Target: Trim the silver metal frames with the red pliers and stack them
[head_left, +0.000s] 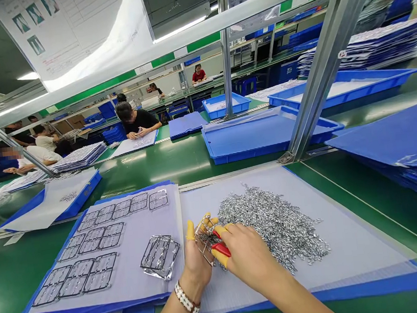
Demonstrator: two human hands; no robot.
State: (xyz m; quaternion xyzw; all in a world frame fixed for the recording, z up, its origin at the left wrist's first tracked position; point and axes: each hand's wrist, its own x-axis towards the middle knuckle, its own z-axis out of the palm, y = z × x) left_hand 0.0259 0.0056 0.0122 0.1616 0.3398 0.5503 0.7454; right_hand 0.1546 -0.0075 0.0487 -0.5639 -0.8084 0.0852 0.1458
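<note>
My left hand (198, 258), with yellow finger cots, is closed around the edge of a thin metal frame (203, 235) and holds it tilted. My right hand (245, 254) grips small red-handled pliers (222, 249) against that frame; their jaws are hidden by the fingers. Behind and right of both hands, a heap of small silvery metal pieces (269, 219) covers part of a white sheet (350, 246). Left of my left hand lies a loose stack of similar metal frames (160, 256). Farther left, more flat frames (89, 274) are laid out in rows on another white sheet (136, 286).
A blue tray (247, 143) stands beyond the heap, near a metal post (326, 61). Blue sheets (394, 138) are stacked at the right, and a paper-lined blue tray (82, 193) sits at the left. Across the green bench, a co-worker (139, 121) handles small parts.
</note>
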